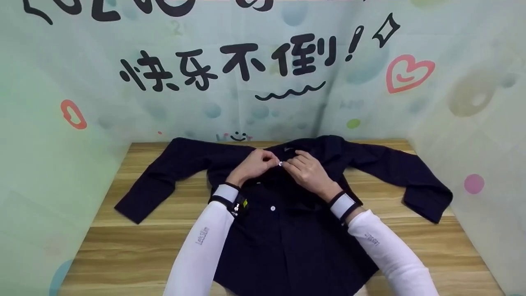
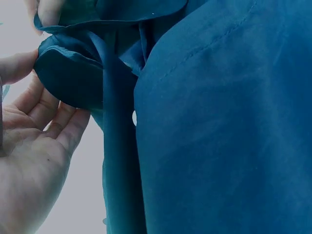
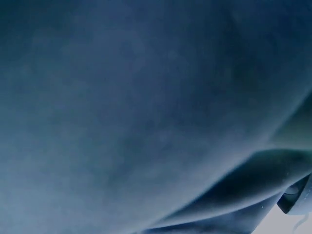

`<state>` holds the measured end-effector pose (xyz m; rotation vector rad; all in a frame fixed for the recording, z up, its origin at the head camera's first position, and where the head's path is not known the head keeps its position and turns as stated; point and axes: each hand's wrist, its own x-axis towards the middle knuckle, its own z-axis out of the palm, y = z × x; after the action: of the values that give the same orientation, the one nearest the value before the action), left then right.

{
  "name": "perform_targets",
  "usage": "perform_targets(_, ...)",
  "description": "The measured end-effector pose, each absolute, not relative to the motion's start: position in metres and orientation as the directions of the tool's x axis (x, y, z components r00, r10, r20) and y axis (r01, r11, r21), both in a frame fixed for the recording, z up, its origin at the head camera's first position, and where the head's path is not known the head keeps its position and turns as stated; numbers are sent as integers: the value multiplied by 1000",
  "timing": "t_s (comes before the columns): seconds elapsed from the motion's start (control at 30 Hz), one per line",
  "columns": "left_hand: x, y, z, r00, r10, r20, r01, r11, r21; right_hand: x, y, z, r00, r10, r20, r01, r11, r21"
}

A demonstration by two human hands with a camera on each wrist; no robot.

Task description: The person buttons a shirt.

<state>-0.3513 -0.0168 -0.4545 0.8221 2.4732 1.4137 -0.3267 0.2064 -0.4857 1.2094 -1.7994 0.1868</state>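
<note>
**On a wooden table (image 1: 135,259), a dark shirt (image 1: 254,246) pinched near its neck**

The shirt spreads beneath the grip, sleeves (image 1: 152,181) out to either side, presumably keeping its front reachable. Left hand (image 1: 255,165) and right hand (image 1: 308,172) each pinch cloth, fingertips close together, likely to control the loose edges. Navy, plain, softly creased, it shows a white button (image 1: 280,163) between the fingertips.

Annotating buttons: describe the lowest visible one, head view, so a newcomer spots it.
A dark shirt lies on a wooden table, sleeves spread. Go down its front from the left hand and right hand to a small round white button. It is the lowest white spot on the front, clear of both hands.
</note>
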Motion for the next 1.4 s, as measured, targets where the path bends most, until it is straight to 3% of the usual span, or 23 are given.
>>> perform_targets(0.3,-349,-16,-455,-826,556,93,333,348,876,-327,206,-487,-104,-633,767,-809,502,306)
perform_targets(0.43,-347,-12,-456,-827,535,173,416,375,828,-328,206,-487,-134,-614,777,-811,519,270)
perform_targets(0.6,-343,-8,-456,-775,560,294,574,430,697,-328,206,-488,-196,-591,783,-817,539,203)
perform_targets(0.83,-339,-12,-460,-729,625,279,641,481,598,-327,207,-483,-335,-582,741,-821,566,74)
perform_targets(1.07,-340,-12,-461,-681,646,345,714,480,509,-326,210,-478,-477,-553,683,-821,557,-122)
perform_targets(1.27,-340,-11,-464,-673,649,355,723,478,499,-330,217,-461,-692,-535,485,-722,524,-452)
perform_targets(1.4,-340,-10,-465,-677,655,336,715,477,511,-333,221,-452,-762,-534,366,-640,533,-554)
